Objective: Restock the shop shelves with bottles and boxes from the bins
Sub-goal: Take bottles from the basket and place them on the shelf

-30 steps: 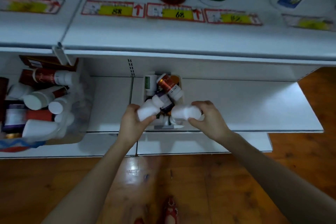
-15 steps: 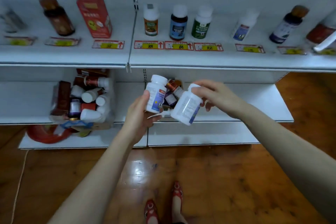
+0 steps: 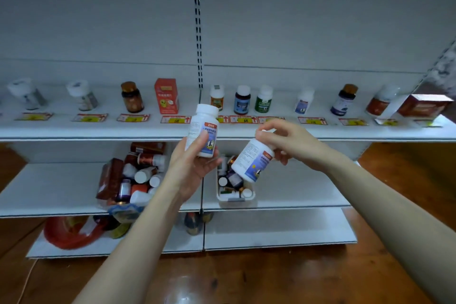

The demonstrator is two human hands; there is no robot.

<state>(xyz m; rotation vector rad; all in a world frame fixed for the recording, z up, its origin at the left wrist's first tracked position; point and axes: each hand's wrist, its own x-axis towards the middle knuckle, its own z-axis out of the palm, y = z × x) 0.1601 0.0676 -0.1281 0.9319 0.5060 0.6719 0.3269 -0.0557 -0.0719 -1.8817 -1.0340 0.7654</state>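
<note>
Hands: left hand (image 3: 195,168) grasping upright bottle (image 3: 203,131); right hand (image 3: 288,145) pinching cap of tilted bottle (image 3: 254,163).
Shelf (image 3: 74,131): thinly stocked.
Bins: clear bin (image 3: 104,201), white bin (image 3: 235,201) full; most restocking likely left.

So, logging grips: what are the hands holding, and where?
Left hand grips the upright bottle by its lower body; right hand pinches the tilted bottle by its cap.

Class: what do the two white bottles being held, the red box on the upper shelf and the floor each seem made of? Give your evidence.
Left white bottle and right white bottle: probably plastic, opaque with a soft sheen under printed labels. Red box: likely cardboard, flat printed faces, crisp folded edges. Floor: looks like varnished wood, brown grain, glossy reflections.
</note>
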